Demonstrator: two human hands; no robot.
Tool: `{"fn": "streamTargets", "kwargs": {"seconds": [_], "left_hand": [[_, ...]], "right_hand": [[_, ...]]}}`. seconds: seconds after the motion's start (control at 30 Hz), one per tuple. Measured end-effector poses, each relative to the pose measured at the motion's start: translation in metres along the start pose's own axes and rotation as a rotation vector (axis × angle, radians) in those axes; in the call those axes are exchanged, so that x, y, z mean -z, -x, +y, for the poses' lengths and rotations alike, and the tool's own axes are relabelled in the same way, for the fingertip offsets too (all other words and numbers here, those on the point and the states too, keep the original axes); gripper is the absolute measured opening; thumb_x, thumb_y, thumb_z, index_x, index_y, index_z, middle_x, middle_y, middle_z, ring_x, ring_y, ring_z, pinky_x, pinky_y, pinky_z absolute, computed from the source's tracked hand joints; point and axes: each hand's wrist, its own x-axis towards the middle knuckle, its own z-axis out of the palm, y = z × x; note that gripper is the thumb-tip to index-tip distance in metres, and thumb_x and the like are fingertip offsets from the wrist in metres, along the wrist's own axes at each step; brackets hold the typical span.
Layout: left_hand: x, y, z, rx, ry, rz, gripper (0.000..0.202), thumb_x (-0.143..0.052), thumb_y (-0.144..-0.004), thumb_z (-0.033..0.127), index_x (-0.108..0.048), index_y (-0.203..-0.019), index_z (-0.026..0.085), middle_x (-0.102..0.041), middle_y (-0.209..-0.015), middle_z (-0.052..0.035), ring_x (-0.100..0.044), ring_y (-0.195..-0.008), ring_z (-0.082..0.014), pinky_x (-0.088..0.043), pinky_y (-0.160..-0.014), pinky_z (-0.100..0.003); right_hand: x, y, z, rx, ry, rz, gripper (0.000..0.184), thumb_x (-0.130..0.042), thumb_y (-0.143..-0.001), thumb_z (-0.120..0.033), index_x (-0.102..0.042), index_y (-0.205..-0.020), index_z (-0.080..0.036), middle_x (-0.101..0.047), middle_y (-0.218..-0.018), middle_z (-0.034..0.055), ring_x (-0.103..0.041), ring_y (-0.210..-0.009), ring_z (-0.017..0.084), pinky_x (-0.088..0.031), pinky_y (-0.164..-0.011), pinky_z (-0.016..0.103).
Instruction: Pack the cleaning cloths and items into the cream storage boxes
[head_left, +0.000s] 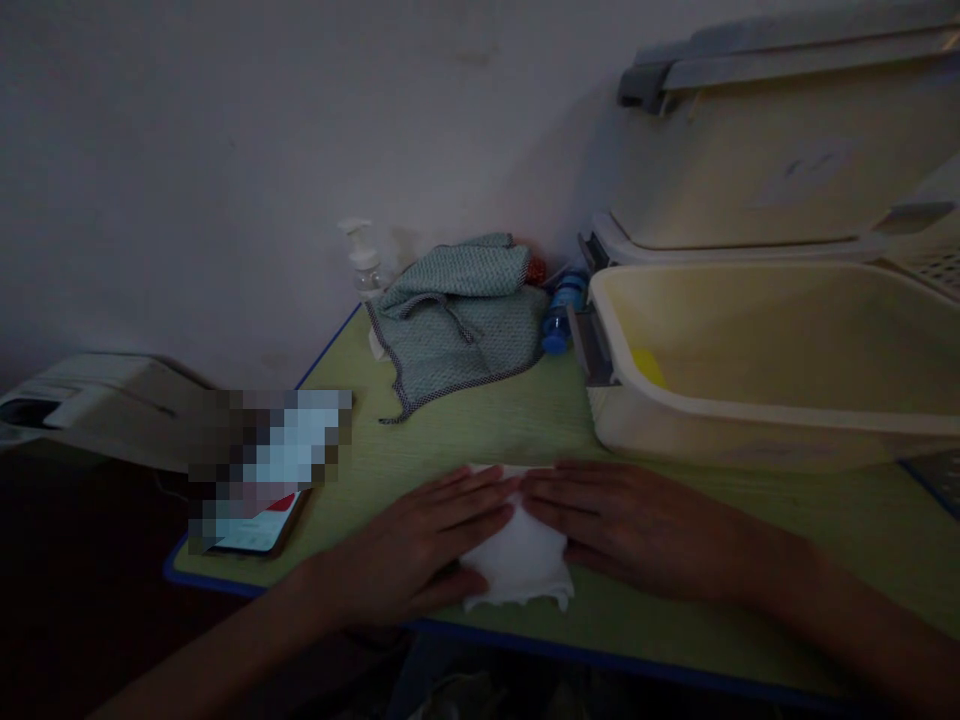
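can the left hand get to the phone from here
Probably yes: only tabletop shows between the left hand and the phone, though that hand now lies on the white cloth.

From where I stand, the left hand (427, 535) and right hand (622, 515) look slender, bare, long-fingered; the left forearm (232, 645) and right forearm (847, 605) are bare too.

The left hand (420, 540) and right hand (626, 520) lie flat on a white cloth (517, 553) on the table (465, 432) — close together. Nearby sit a phone (262, 530), a towel (480, 345), a blue bottle (564, 308) and an open box (697, 430).
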Motion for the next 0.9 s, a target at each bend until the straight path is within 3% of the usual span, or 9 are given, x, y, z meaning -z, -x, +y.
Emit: {"fn": "streamTargets", "kwargs": {"seconds": [0.2,0.37,0.43,0.53,0.6,0.67,0.77,0.9], "left_hand": [[0.003,0.0,0.001,-0.077,0.055,0.184,0.034,-0.042,-0.092,0.026,-0.052,-0.118,0.008,-0.056,-0.127,-0.0154,-0.046,-0.124,-0.0176,-0.037,-0.105,-0.035],[-0.003,-0.01,-0.001,0.055,0.267,0.34,0.017,-0.047,-0.089,0.018,-0.064,-0.094,0.016,-0.069,-0.103,-0.0066,-0.062,-0.1,-0.0135,-0.048,-0.09,-0.03],[-0.004,-0.014,-0.001,0.173,0.361,0.354,0.015,-0.055,-0.084,0.016,-0.063,-0.097,0.016,-0.067,-0.104,-0.007,-0.06,-0.1,-0.0149,-0.049,-0.088,-0.03],[-0.002,-0.019,-0.001,0.466,0.425,0.293,0.053,-0.068,-0.071,0.017,-0.05,-0.121,0.015,-0.056,-0.117,-0.0112,-0.051,-0.111,-0.0215,-0.044,-0.095,-0.04],[0.003,-0.023,-0.004,0.61,0.44,0.2,0.07,-0.074,-0.062,0.022,-0.045,-0.124,0.013,-0.053,-0.119,-0.0124,-0.047,-0.112,-0.0259,-0.039,-0.097,-0.046],[0.008,-0.027,-0.007,0.675,0.452,0.094,0.067,-0.078,-0.056,0.028,-0.05,-0.115,0.014,-0.054,-0.112,-0.0104,-0.047,-0.107,-0.0276,-0.038,-0.095,-0.048],[0.015,-0.032,-0.01,0.708,0.454,0.005,0.052,-0.079,-0.053,0.031,-0.056,-0.097,0.016,-0.055,-0.101,-0.006,-0.047,-0.101,-0.0275,-0.038,-0.09,-0.047],[0.017,-0.034,-0.005,0.804,0.498,0.025,0.047,-0.078,-0.051,0.028,-0.054,-0.09,0.015,-0.052,-0.095,-0.0045,-0.048,-0.095,-0.0248,-0.039,-0.084,-0.04]], "right_hand": [[0.005,0.003,0.0,0.025,-0.021,0.049,0.036,-0.047,-0.084,-0.01,-0.057,-0.119,-0.012,-0.06,-0.12,0.0087,-0.056,-0.109,0.019,-0.047,-0.093,0.033],[0.0,-0.007,-0.006,-0.133,-0.206,0.113,0.025,-0.045,-0.089,-0.019,-0.067,-0.1,-0.016,-0.067,-0.104,0.0063,-0.061,-0.097,0.016,-0.048,-0.088,0.028],[-0.006,-0.012,-0.008,-0.213,-0.266,0.154,0.023,-0.047,-0.089,-0.02,-0.069,-0.084,-0.017,-0.067,-0.099,0.0056,-0.063,-0.089,0.014,-0.05,-0.08,0.027],[-0.014,-0.017,-0.008,-0.35,-0.325,0.177,0.007,-0.059,-0.081,-0.018,-0.064,-0.083,-0.016,-0.063,-0.1,0.0071,-0.06,-0.088,0.017,-0.049,-0.077,0.029],[-0.017,-0.018,-0.006,-0.438,-0.328,0.172,0.025,-0.066,-0.073,-0.018,-0.06,-0.097,-0.015,-0.061,-0.101,0.0089,-0.057,-0.093,0.02,-0.048,-0.08,0.035],[-0.019,-0.018,-0.004,-0.49,-0.331,0.148,0.043,-0.069,-0.069,-0.019,-0.055,-0.109,-0.014,-0.059,-0.101,0.0097,-0.053,-0.097,0.024,-0.045,-0.083,0.041],[-0.02,-0.018,-0.002,-0.525,-0.388,0.111,0.049,-0.07,-0.067,-0.019,-0.052,-0.112,-0.014,-0.057,-0.099,0.0098,-0.051,-0.098,0.025,-0.043,-0.083,0.042],[-0.02,-0.019,-0.004,-0.554,-0.519,0.139,0.046,-0.068,-0.066,-0.012,-0.05,-0.109,-0.015,-0.055,-0.099,0.0077,-0.053,-0.088,0.019,-0.044,-0.076,0.033]]}}
